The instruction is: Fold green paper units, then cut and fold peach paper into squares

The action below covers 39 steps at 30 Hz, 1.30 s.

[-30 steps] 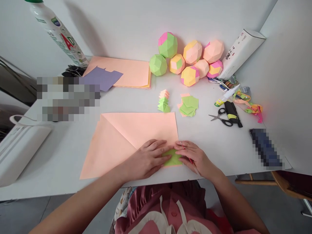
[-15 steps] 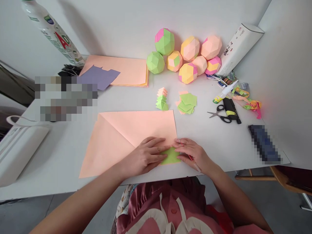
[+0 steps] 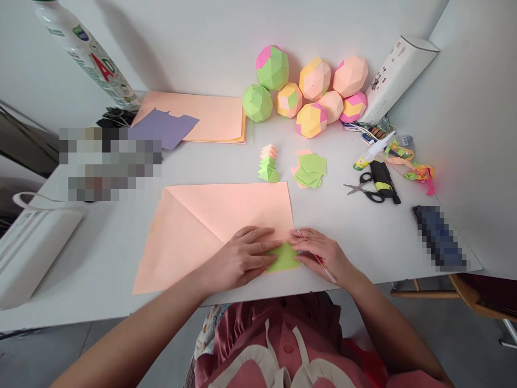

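White table (image 3: 222,163): red stick (image 3: 319,260) (slim) slants away leftward.

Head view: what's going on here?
A person's left hand rests spread, fingers on a small green paper piece at the near right corner of a large peach paper sheet. The right hand holds a slim red-and-clear stick, fingertips at the green piece's right side. Faceted multicoloured paper balls sit at the back.

Matt, smooth paper: the peach sheet (image 3: 238,202) near, the green piece (image 3: 286,257) and the faceted balls (image 3: 272,70) far; right, scissors (image 3: 359,188) with metallic blades (image 3: 355,187), plastic-looking handles (image 3: 378,202); near, a glossy, satin-like garment (image 3: 242,326); near right, a wooden chair (image 3: 468,288)
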Tool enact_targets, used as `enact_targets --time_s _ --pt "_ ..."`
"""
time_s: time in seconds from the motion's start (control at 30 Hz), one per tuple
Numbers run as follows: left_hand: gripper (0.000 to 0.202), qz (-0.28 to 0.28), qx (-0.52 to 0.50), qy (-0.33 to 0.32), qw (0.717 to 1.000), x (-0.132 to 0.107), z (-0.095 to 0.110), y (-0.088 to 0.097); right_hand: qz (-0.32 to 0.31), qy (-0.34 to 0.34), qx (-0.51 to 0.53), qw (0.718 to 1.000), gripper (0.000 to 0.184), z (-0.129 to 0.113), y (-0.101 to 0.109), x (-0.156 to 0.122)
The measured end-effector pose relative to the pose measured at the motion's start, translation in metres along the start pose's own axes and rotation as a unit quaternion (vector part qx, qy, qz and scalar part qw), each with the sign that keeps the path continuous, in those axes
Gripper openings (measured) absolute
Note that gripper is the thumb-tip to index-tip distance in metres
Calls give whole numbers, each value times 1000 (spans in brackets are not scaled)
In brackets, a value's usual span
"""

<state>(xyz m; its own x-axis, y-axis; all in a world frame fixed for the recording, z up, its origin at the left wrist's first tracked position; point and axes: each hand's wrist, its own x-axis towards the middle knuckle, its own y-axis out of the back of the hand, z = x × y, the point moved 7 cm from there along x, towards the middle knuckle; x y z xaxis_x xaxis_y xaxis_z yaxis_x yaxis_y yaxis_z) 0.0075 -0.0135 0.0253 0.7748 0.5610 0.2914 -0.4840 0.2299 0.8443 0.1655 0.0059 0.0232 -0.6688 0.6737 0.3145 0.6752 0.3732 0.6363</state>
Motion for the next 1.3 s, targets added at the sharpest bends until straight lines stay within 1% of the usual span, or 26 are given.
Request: enact_targets --time_s 0.3,0.73,0.83,1.07,1.3 --pt "21 5 -2 -1 1000 0 1 2 -5 -16 15 1000 19 1 0 -1" --pt "23 -7 9 3 1000 1 1 0 -10 -24 17 1000 20 1 1 -1" --pt "23 -9 10 4 1000 1 1 0 -7 -35 19 999 24 0 3 -1" --pt "24 -13 11 3 1000 0 1 -1 -1 -69 5 998 40 1 7 0" --pt "26 -9 12 4 1000 0 1 -1 1 -67 3 998 43 1 7 0"
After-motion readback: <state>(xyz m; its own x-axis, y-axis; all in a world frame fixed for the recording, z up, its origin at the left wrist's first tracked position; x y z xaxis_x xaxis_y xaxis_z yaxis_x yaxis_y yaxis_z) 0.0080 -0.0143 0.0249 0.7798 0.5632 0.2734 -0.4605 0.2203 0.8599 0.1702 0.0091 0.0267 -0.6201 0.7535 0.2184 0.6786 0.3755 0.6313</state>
